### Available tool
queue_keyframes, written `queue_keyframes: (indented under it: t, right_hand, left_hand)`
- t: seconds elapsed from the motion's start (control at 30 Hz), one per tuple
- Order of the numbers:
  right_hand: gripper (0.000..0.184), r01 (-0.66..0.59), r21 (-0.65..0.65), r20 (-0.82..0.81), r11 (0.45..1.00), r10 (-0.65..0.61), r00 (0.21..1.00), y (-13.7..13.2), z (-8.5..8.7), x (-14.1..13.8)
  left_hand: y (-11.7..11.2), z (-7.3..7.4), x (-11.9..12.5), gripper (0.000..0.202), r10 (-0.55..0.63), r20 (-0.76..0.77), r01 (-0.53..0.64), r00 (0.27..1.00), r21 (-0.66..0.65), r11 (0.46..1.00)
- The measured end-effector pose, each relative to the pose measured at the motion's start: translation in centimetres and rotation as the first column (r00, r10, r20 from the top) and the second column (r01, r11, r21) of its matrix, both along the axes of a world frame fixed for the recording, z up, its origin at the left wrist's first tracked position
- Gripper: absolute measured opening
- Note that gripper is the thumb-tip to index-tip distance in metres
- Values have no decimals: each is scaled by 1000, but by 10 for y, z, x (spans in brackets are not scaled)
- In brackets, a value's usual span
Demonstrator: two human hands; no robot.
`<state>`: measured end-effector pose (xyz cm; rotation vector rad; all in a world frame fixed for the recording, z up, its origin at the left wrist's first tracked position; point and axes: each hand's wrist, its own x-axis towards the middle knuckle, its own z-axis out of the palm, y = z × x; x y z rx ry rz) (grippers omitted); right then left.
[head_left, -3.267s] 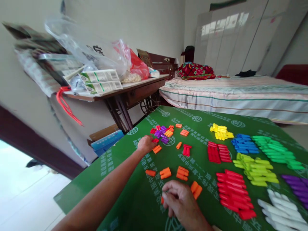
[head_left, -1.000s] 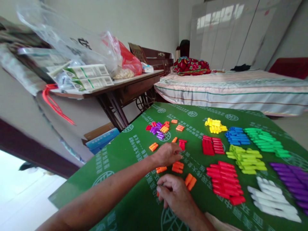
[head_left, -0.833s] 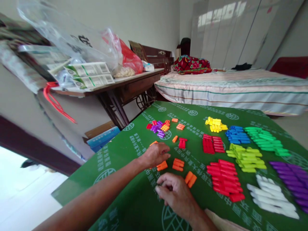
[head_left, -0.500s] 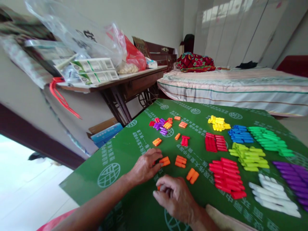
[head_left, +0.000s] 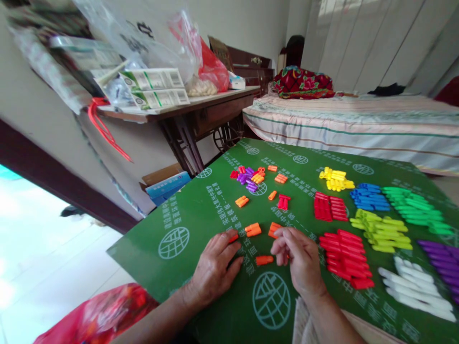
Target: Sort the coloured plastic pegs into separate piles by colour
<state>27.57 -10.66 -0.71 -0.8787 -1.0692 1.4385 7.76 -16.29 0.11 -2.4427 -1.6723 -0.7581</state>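
Note:
My left hand [head_left: 214, 268] lies palm down on the green board with its fingers apart. Its fingertips rest at a short orange plastic tube [head_left: 233, 237], partly covered by them. My right hand [head_left: 300, 262] hovers over the board, its fingers loosely bent and apart. Its fingertips are beside a small orange group [head_left: 274, 229], and a speck of orange shows behind them. Between the hands a single orange tube [head_left: 264, 260] lies on its side. Just above the left fingertips sits another orange cluster [head_left: 253, 230].
Sorted tubes lie on the right: red [head_left: 346, 258], white [head_left: 416, 289], purple [head_left: 442, 267], lime [head_left: 382, 230], green [head_left: 416, 210], blue [head_left: 369, 197], yellow [head_left: 335, 179]. A mixed purple pile [head_left: 246, 177] lies farther off. A red bag [head_left: 103, 315] is at lower left.
My right hand has moved right and away from me, leaving an orange tube lying between the hands. My left hand has spread flatter. The view has shifted slightly.

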Motion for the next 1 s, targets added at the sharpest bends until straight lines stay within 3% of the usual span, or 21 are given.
queue_keyframes:
  t: [0.17, 0.4, 0.53, 0.73, 1.0]
  right_hand:
    - [36, 34, -5, 14, 999, -34, 999, 3, 1, 2]
    - [36, 117, -1, -28, 993, -117, 993, 14, -3, 15]
    - [33, 138, 3, -45, 990, -137, 990, 16, -2, 20]
    - [32, 117, 15, -7, 993, -117, 993, 14, 2, 19]
    - [32, 179, 43, -1, 983, -179, 984, 18, 2, 25]
  left_hand:
    - [-7, 5, 26, 15, -65, 19, 64, 998, 67, 996]
    - [1, 0, 59, 15, -53, -9, 54, 999, 29, 998]
    - [-14, -4, 71, 17, -99, -61, 101, 993, 27, 994]
    - [-37, -10, 75, 21, -108, -35, 109, 994, 23, 994]
    - [-9, -2, 70, 19, -120, -126, 112, 985, -73, 991]
